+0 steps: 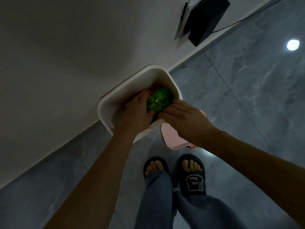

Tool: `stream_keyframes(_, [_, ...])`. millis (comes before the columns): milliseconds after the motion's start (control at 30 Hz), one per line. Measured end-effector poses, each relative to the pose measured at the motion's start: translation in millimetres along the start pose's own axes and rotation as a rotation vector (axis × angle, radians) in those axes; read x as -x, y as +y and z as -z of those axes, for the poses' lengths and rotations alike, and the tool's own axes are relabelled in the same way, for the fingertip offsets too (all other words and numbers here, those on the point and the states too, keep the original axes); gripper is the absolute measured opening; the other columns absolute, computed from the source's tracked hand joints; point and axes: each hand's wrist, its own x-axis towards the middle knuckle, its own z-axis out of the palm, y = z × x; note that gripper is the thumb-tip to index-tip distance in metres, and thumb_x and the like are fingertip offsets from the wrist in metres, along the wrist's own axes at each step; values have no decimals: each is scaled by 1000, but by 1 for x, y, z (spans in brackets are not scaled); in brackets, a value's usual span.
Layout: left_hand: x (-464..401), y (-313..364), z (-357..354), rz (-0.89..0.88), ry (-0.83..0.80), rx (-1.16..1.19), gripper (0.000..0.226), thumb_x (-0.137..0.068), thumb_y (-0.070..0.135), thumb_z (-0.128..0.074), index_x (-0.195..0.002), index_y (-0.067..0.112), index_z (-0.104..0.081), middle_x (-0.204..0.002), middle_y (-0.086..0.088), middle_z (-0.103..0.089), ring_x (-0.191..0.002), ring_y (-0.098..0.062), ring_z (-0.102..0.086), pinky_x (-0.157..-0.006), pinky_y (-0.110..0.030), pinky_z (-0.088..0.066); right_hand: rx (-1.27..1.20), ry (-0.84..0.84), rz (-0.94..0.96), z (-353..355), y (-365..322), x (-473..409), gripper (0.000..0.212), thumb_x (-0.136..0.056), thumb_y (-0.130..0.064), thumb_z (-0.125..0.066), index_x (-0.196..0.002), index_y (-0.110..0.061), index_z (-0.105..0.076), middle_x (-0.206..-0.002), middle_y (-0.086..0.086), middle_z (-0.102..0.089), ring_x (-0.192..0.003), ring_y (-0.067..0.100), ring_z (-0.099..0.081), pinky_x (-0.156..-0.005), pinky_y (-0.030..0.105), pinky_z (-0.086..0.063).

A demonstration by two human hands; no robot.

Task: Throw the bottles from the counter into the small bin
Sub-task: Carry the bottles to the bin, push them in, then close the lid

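Observation:
A small white bin [166,76] stands on the floor against the white wall. Inside it lies a green-labelled bottle [159,99], with a red-labelled one [146,92] partly showing behind it. My left hand [137,111] reaches into the bin and presses on the green bottle's left side. My right hand [183,115] is at the bin's near right rim, fingers curled against the bottle's right side. Both hands hide the lower part of the bottle. Whether either hand truly grips it is unclear.
A pink object [170,138] lies on the grey marble floor just right of the bin, under my right wrist. My feet in dark slippers [192,174] stand close below. A black box [206,19] with a cable sits by the wall farther off.

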Motion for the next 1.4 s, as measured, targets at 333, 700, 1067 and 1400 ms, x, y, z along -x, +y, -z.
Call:
stream_keyframes(333, [93, 58, 2, -207, 407, 269, 28, -93, 27, -53, -121, 31, -53, -125, 11, -49, -116, -7, -51, -91, -25, -51, -131, 28, -151, 16, -4, 56, 64, -83, -17, -65, -144, -13, -46, -148, 11, -49, -139, 25, -42, -115, 38, -33])
stream_keyframes(700, [71, 32, -166, -179, -223, -148, 37, -91, 22, -60, -127, 18, -54, -124, -6, -55, -115, -28, -53, -87, -41, -51, -85, -385, -503, -92, 32, 144, 62, -82, -19, -73, -139, -16, -49, -142, 10, -54, -126, 28, -56, -101, 41, -49])
stream_keyframes(1067, [52, 31, -233, -248, -198, -248, 25, -83, 5, -61, -104, 16, -57, -108, -7, -60, -101, -28, -56, -75, -41, -49, 7, -409, -513, -153, 51, 138, 21, -84, -13, -68, -100, -26, -64, -94, -2, -65, -81, 19, -61, -63, 32, -52])
stream_keyframes(1400, [118, 71, -113, -297, -208, -177, 21, -81, 5, -64, -99, 15, -60, -102, -7, -61, -95, -29, -55, -76, -40, -44, -101, -409, -363, -29, 4, 153, 33, -89, -35, -57, -121, -27, -50, -107, -4, -66, -87, 17, -65, -61, 31, -55])
